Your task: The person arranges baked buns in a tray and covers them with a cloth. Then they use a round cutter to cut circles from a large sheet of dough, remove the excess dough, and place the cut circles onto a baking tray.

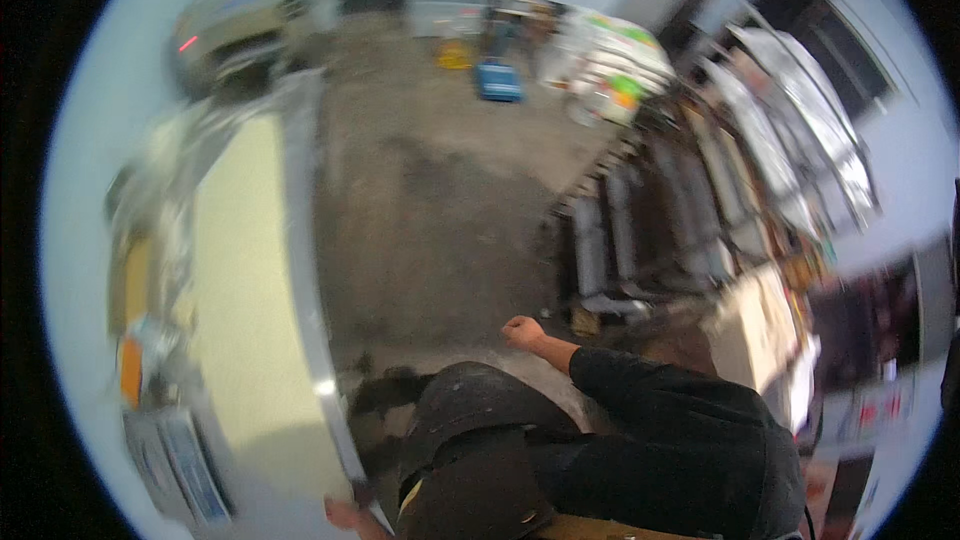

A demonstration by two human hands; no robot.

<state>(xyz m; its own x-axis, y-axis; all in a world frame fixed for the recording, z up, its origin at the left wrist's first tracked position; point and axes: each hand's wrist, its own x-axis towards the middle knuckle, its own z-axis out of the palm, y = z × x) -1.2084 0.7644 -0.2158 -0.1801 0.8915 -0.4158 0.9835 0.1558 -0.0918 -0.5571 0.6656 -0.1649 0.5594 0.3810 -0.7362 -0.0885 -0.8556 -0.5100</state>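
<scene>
Two hands show — right hand (522, 332) loosely clenched above dark concrete floor (430, 230), left hand (345, 514) beside cream-topped workbench (255, 320) — fingers unclear.

Head-worn fisheye, looking down and ahead (wide).

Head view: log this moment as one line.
left hand: beside table, contact unclear | right hand: over floor, nothing visible in it | table: pale yellow sheet on top | floor: blue box far off
</scene>
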